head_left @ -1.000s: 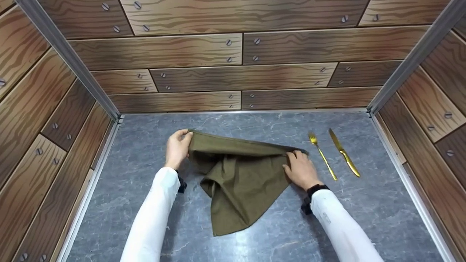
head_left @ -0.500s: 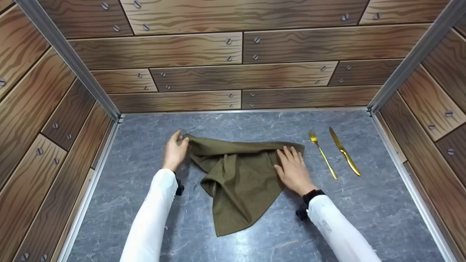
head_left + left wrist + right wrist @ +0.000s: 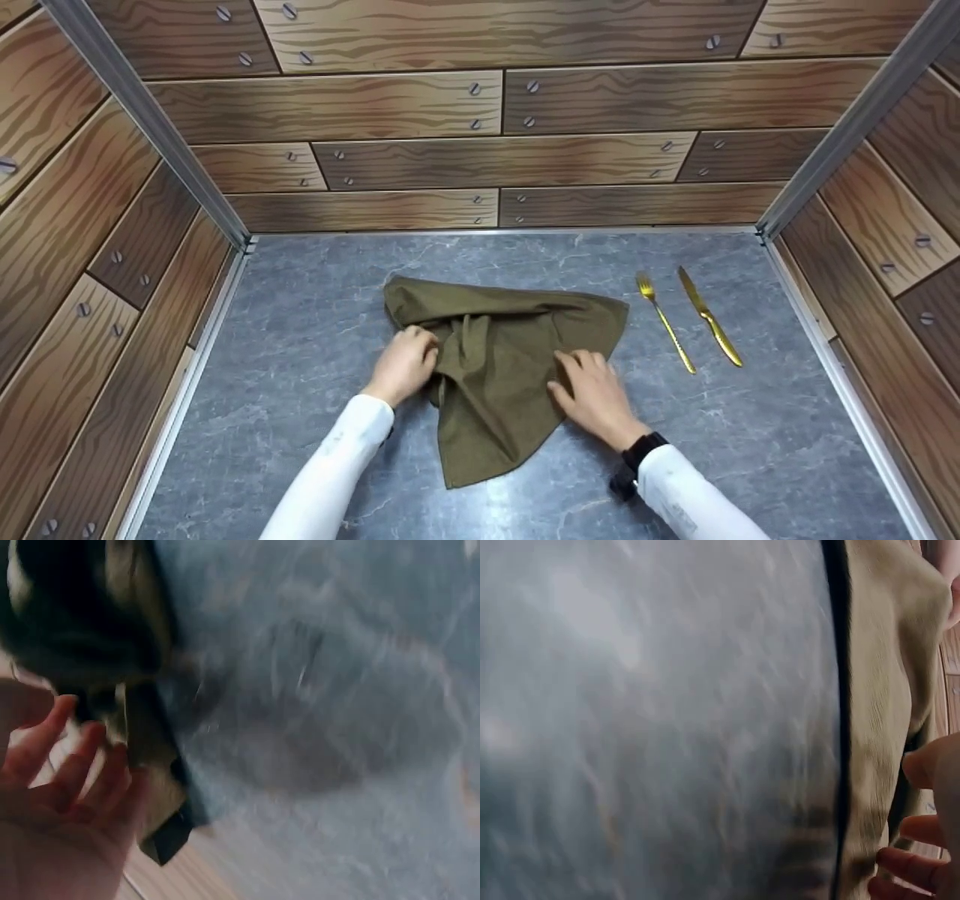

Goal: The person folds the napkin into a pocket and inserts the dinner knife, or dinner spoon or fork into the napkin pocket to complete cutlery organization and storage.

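An olive-green cloth napkin lies rumpled on the grey marbled tabletop, its far edge folded over and a pointed corner toward me. At its left side is my left hand, fingers loosely bent; the left wrist view, blurred, shows the fingers next to the cloth with no clear grip. My right hand is over the napkin's right edge, its fingers spread and relaxed. From the right wrist, the fingertips appear close beside the cloth; whether they touch it I cannot tell.
A gold fork and a gold knife lie side by side to the right of the napkin. Wood-patterned walls with metal edging enclose the table at the back and both sides.
My left hand has let go of the napkin's far left corner and come nearer, to its left side. My right hand has left the far right corner, sliding toward me and slightly left.
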Action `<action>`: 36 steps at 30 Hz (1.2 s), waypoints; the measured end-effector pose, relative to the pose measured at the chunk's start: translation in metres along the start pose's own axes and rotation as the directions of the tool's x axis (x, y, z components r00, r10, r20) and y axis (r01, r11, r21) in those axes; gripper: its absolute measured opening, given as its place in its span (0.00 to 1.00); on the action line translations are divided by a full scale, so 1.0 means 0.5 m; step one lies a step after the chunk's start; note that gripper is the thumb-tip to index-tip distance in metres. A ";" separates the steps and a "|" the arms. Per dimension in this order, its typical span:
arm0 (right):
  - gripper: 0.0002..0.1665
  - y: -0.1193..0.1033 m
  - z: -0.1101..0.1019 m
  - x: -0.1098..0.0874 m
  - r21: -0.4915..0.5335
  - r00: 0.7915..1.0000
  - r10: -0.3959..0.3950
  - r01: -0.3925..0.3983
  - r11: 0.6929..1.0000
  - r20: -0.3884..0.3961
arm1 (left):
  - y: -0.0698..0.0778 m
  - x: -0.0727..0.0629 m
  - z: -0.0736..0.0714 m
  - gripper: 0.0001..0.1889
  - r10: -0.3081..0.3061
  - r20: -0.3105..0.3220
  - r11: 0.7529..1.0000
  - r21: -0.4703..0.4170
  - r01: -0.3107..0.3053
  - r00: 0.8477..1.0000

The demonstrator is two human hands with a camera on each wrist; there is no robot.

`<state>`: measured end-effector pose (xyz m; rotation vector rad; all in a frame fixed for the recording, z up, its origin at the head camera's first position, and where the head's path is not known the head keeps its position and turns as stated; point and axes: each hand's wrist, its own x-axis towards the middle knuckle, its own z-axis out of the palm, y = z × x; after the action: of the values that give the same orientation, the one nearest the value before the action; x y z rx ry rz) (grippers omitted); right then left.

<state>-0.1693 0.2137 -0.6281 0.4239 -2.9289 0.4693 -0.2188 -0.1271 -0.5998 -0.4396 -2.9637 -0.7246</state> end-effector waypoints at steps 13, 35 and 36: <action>0.39 0.022 -0.003 0.011 -0.121 0.993 0.074 -0.062 0.991 0.093 | -0.006 -0.016 0.017 0.11 -0.087 0.018 0.983 0.164 0.083 0.996; 0.38 0.105 -0.008 0.055 -0.081 0.966 0.166 -0.152 0.985 0.197 | -0.038 -0.020 0.003 0.18 -0.041 0.055 0.953 0.303 0.022 0.998; 0.38 0.106 -0.008 0.057 -0.082 0.966 0.166 -0.152 0.985 0.200 | -0.039 -0.018 0.003 0.19 -0.048 0.066 0.953 0.303 0.026 0.997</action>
<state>-0.2118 0.2559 -0.6342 0.2426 -3.1857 0.3660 -0.2155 -0.1454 -0.6108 -0.3947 -3.0827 -0.2517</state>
